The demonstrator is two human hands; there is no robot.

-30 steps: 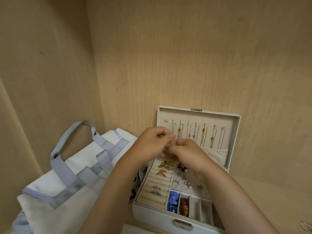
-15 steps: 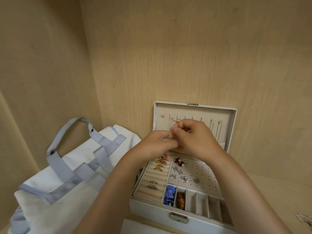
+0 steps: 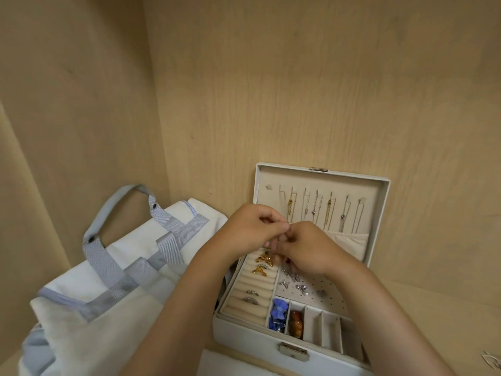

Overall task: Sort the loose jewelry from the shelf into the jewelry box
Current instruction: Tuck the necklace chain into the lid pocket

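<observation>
Pale wooden back wall [image 3: 298, 90], side wall [image 3: 67, 104]

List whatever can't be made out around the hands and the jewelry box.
Head view:
- Anything held between the left hand and right hand: hidden by their curled fingers.
- Back of the jewelry box tray: behind both hands.
- Silvery thing at lower right: cut off by the edge, too small.
- Bag: bottom cut off.

One white rectangular jewelry box [image 3: 244, 335], lid open. In its lid hang two gold chains [image 3: 290, 208] and about four silver chains [image 3: 314, 210]. Its tray holds two gold rings [image 3: 264, 258], two silver rings [image 3: 252, 293], one blue fabric bow [image 3: 278, 313] and one glossy amber-brown piece [image 3: 296, 322]. Left of it is one white canvas tote bag [image 3: 113, 267].
</observation>
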